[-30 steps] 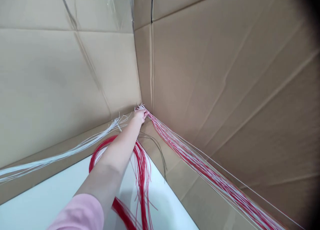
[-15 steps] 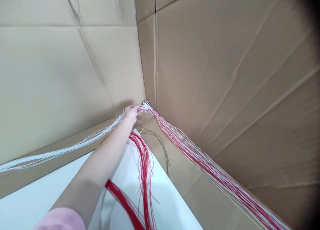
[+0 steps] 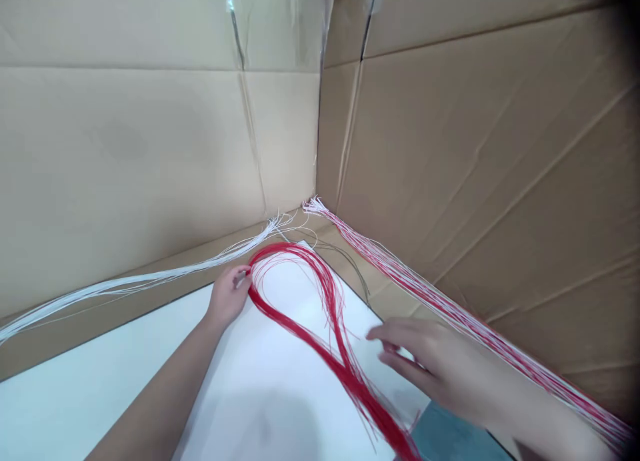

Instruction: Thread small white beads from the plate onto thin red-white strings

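A bundle of thin red strands [image 3: 320, 344] lies in a loop on the white board [image 3: 240, 394], its two lengths crossing toward the lower right. My left hand [image 3: 231, 294] pinches the loop at its left bend, with thumb and fingers closed around the strands. To the right of the bundle, my right hand [image 3: 415, 354] hovers over the board, slightly blurred. Its fingers and thumb are apart with nothing between them.
Cardboard walls [image 3: 160, 154] meet in a corner behind the board. A bundle of white strands [image 3: 150, 279] runs along the left wall. Mixed red and white strands [image 3: 425, 284] stretch along the right wall. Several dark thin wires [image 3: 357, 271] lie near the corner.
My left hand has come back from the white strand ends in the corner and now grips the red bundle, which forms a loop. My right hand has entered from the right.
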### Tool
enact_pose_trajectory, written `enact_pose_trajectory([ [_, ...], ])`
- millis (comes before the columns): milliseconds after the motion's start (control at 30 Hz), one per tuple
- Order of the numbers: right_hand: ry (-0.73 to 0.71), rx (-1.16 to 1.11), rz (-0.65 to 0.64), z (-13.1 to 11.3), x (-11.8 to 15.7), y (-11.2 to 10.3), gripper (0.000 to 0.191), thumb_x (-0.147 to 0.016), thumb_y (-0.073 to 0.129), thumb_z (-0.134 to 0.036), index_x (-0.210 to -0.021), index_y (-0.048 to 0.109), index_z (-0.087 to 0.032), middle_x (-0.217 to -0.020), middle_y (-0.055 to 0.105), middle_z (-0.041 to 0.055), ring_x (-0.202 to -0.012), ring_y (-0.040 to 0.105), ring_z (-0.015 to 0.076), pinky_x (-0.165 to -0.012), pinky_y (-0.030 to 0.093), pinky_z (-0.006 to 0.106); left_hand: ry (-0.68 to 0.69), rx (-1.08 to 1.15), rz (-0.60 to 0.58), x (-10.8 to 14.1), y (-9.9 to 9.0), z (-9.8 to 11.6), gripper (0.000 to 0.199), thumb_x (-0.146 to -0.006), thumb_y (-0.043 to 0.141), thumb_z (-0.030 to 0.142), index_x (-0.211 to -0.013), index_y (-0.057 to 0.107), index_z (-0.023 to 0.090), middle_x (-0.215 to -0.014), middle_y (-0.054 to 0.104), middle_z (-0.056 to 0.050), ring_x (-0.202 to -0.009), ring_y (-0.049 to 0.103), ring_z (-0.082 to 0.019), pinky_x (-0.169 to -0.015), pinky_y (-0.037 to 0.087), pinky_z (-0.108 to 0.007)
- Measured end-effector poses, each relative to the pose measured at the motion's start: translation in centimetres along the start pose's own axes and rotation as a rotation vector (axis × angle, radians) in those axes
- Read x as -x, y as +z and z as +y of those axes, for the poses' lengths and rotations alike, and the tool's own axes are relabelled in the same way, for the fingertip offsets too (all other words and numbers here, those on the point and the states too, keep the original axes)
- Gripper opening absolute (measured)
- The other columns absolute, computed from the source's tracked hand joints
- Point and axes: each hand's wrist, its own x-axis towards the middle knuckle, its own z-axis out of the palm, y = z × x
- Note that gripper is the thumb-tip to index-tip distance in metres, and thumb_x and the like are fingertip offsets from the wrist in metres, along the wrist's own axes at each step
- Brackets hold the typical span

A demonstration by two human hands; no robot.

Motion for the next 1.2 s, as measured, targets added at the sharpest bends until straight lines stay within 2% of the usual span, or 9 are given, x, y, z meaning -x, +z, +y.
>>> enact_pose_trajectory([
  [100,0.071,0.128,-0.128,-3.2,-7.3,0.6,0.023,-0.099,0.054,-0.029,-0.101,0.077,-0.026,-0.096,0.078,0.0063,-0.086,0.071,0.0209,-0.073,0.048,0.029,0.187,-0.112,-0.127,1.9,-0.3,-0.3,0.031,-0.100,0.062,0.037,-0.127,0.066,0.021,-0.139,0.062,-0.012,-0.129,0.059,-0.027,-0.113,0.047,-0.054],
  [167,0.150,0.180,-0.114,-3.9,-11.4,1.6,0.023,-0.099,0.054,-0.028,-0.094,0.076,-0.022,-0.095,0.077,0.0079,-0.087,0.070,0.0205,-0.075,0.048,0.029,0.305,-0.172,-0.235,2.2,0.1,-0.1,0.035,-0.099,0.063,0.037,-0.131,0.065,0.021,-0.147,0.058,-0.012,-0.140,0.051,-0.030,-0.119,0.039,-0.058],
  [333,0.374,0.318,-0.082,-3.5,-16.7,5.4,0.027,-0.101,0.059,-0.039,-0.108,0.070,-0.016,-0.109,0.072,0.0091,-0.101,0.068,0.0215,-0.092,0.055,0.041,0.404,-0.302,-0.393,1.6,1.5,-0.1,0.046,-0.099,0.063,0.040,-0.140,0.060,0.020,-0.156,0.051,-0.013,-0.147,0.043,-0.034,-0.123,0.031,-0.064],
  [467,0.515,0.358,-0.030,-3.3,-17.8,7.1,0.035,-0.102,0.058,-0.043,-0.124,0.064,-0.016,-0.117,0.069,0.0100,-0.105,0.068,0.0222,-0.096,0.057,0.046,0.409,-0.367,-0.391,1.5,2.0,-0.4,0.049,-0.100,0.062,0.041,-0.143,0.056,0.020,-0.156,0.049,-0.014,-0.146,0.045,-0.034,-0.121,0.034,-0.064],
  [700,0.489,0.087,-0.020,-1.9,-18.6,6.8,0.025,-0.099,0.064,-0.039,-0.103,0.069,-0.015,-0.107,0.070,0.0073,-0.102,0.067,0.0199,-0.094,0.057,0.042,0.417,-0.421,-0.354,1.5,2.1,-0.2,0.047,-0.099,0.063,0.039,-0.141,0.057,0.019,-0.152,0.052,-0.014,-0.139,0.052,-0.033,-0.116,0.043,-0.061],
  [833,0.417,-0.271,0.061,-1.7,-17.7,4.7,0.028,-0.097,0.064,-0.041,-0.089,0.065,-0.014,-0.085,0.066,0.0024,-0.076,0.062,0.0141,-0.072,0.053,0.030,0.409,-0.432,-0.338,1.4,2.2,-0.3,0.045,-0.100,0.063,0.039,-0.140,0.058,0.019,-0.149,0.055,-0.014,-0.134,0.056,-0.031,-0.112,0.047,-0.058],
  [933,0.367,-0.555,0.133,-2.2,-16.6,2.1,0.035,-0.086,0.068,-0.050,-0.088,0.061,-0.017,-0.068,0.059,-0.0012,-0.056,0.049,0.0102,-0.052,0.038,0.024,0.410,-0.436,-0.334,1.3,2.2,-0.3,0.045,-0.100,0.063,0.039,-0.139,0.058,0.019,-0.148,0.056,-0.014,-0.132,0.057,-0.031,-0.111,0.048,-0.058],
  [1033,0.297,-0.768,0.236,-2.9,-15.8,-0.8,0.048,-0.075,0.077,-0.054,-0.105,0.059,-0.021,-0.066,0.057,-0.0041,-0.052,0.043,0.0085,-0.048,0.031,0.023,0.414,-0.439,-0.337,1.3,2.1,-0.2,0.045,-0.100,0.063,0.039,-0.139,0.058,0.019,-0.148,0.056,-0.014,-0.133,0.057,-0.031,-0.111,0.048,-0.058],
  [1200,0.188,-0.898,0.239,-4.4,-16.1,-3.1,0.042,-0.072,0.082,-0.049,-0.096,0.064,-0.020,-0.073,0.062,-0.0018,-0.057,0.048,0.0068,-0.050,0.034,0.020,0.420,-0.440,-0.342,1.4,2.0,-0.1,0.046,-0.099,0.063,0.039,-0.140,0.058,0.019,-0.149,0.055,-0.014,-0.134,0.056,-0.032,-0.112,0.047,-0.058],
])
